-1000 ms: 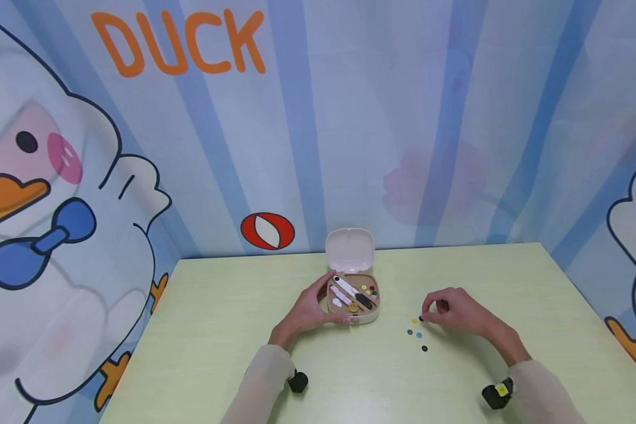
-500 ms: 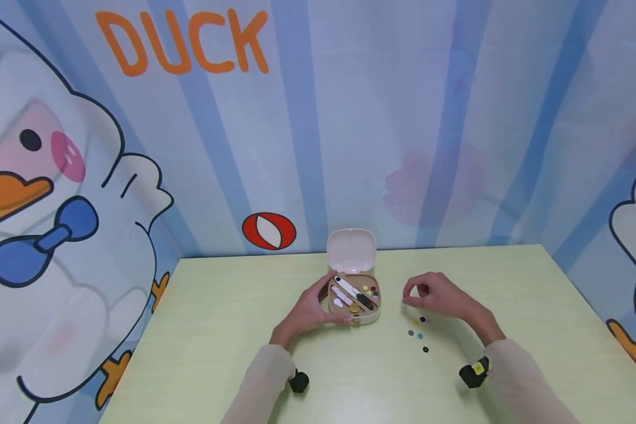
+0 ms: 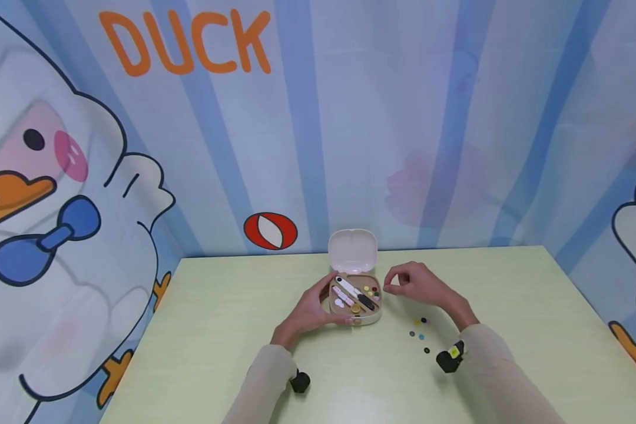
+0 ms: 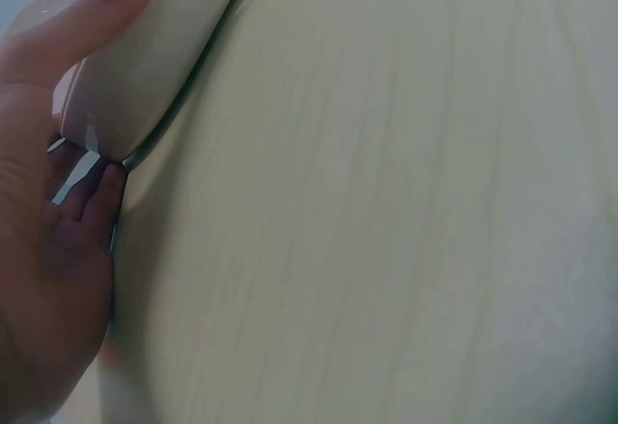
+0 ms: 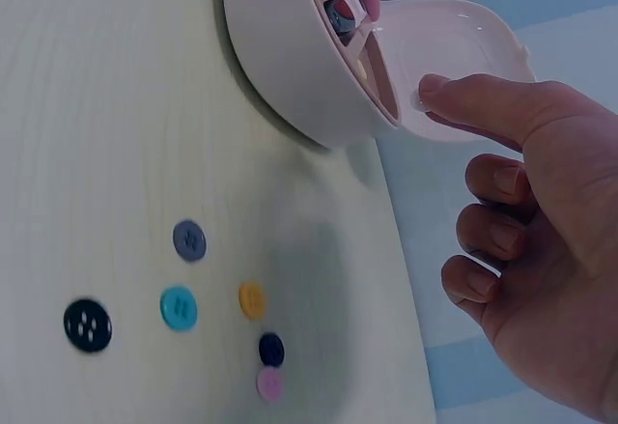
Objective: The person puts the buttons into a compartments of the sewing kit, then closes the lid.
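An open cream sewing box (image 3: 368,318) stands on the table with its lid (image 3: 352,250) raised. My left hand (image 3: 308,307) grips the box's left side, thumb along the front wall and fingers toward the back. Inside lie a white-and-black slim tool (image 3: 354,291), a pink slim tool (image 3: 342,295), a gold round piece (image 3: 355,308) and several small buttons (image 3: 371,290). My right hand (image 3: 423,285) is beside the box's right edge, thumb and forefinger pinching a small white button (image 5: 419,102), mostly hidden by the fingertips. Its other fingers are curled.
Several loose buttons lie on the table right of the box: black (image 5: 88,325), light blue (image 5: 179,308), grey-blue (image 5: 189,240), yellow (image 5: 252,300), navy (image 5: 271,350) and pink (image 5: 269,383). A striped duck-print curtain (image 3: 350,118) hangs behind the table (image 3: 233,294).
My right hand has moved left and away from me, from the loose buttons to the box's right edge. The left hand has kept its grip on the box.
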The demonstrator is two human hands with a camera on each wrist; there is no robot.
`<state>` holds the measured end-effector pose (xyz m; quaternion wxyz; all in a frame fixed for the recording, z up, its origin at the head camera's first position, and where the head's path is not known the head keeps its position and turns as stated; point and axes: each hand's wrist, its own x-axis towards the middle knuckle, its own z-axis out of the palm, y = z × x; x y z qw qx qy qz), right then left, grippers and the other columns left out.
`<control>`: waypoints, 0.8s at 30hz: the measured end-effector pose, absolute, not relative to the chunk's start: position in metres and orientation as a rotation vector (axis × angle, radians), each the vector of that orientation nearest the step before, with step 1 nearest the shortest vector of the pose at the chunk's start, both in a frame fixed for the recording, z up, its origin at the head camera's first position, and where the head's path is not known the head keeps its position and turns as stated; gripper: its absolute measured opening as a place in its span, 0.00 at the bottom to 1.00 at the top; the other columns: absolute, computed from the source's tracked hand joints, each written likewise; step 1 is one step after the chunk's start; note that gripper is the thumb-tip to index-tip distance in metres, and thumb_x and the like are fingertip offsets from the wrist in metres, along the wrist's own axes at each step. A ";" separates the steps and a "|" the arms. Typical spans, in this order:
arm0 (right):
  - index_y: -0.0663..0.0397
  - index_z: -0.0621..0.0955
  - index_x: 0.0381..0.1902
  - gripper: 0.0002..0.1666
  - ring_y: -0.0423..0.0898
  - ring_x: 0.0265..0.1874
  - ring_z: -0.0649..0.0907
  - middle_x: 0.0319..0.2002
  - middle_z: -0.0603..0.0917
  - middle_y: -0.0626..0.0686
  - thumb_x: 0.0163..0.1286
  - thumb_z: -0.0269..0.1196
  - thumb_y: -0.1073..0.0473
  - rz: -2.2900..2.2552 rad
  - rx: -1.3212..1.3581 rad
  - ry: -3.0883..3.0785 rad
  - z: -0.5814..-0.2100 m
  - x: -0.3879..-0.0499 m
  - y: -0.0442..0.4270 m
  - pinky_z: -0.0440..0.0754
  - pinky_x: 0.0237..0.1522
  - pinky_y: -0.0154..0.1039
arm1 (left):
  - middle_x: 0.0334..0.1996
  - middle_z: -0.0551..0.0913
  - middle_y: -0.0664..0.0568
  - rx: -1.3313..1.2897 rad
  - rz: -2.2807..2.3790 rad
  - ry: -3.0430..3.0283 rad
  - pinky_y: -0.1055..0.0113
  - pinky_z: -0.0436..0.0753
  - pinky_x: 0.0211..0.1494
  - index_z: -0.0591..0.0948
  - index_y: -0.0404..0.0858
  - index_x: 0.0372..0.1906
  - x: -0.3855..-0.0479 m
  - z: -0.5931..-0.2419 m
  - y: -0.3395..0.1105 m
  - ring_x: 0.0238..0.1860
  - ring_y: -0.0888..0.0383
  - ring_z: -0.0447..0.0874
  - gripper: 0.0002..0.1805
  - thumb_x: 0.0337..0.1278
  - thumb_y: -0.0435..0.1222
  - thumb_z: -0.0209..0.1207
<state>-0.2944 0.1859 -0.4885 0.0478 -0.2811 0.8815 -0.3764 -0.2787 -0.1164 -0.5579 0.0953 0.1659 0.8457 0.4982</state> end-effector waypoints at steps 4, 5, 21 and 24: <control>0.53 0.89 0.39 0.03 0.40 0.18 0.67 0.17 0.69 0.43 0.70 0.71 0.60 -1.196 -0.822 2.676 -0.498 -0.304 0.180 0.64 0.23 0.33 | 0.80 0.61 0.55 0.495 1.474 2.508 0.55 0.65 0.79 0.58 0.54 0.83 -0.279 -0.558 -0.116 0.78 0.54 0.62 0.65 0.39 0.55 0.83; 0.53 0.89 0.39 0.03 0.41 0.19 0.67 0.17 0.69 0.43 0.70 0.71 0.60 -1.210 -0.806 2.674 -0.500 -0.307 0.179 0.64 0.23 0.33 | 0.80 0.61 0.55 0.494 1.475 2.508 0.55 0.64 0.79 0.58 0.54 0.83 -0.278 -0.558 -0.116 0.78 0.54 0.62 0.65 0.39 0.55 0.83; 0.54 0.91 0.42 0.06 0.45 0.22 0.70 0.20 0.72 0.47 0.72 0.69 0.58 -1.281 -0.582 2.652 -0.511 -0.317 0.158 0.65 0.26 0.35 | 0.80 0.62 0.55 0.489 1.470 2.516 0.53 0.64 0.79 0.58 0.55 0.83 -0.278 -0.558 -0.116 0.77 0.54 0.63 0.65 0.38 0.56 0.83; 0.54 0.91 0.41 0.06 0.44 0.22 0.70 0.20 0.73 0.47 0.71 0.70 0.59 -1.267 -0.554 2.659 -0.512 -0.317 0.155 0.65 0.25 0.34 | 0.80 0.62 0.55 0.488 1.476 2.514 0.53 0.64 0.79 0.58 0.54 0.83 -0.277 -0.557 -0.116 0.77 0.53 0.63 0.65 0.38 0.56 0.83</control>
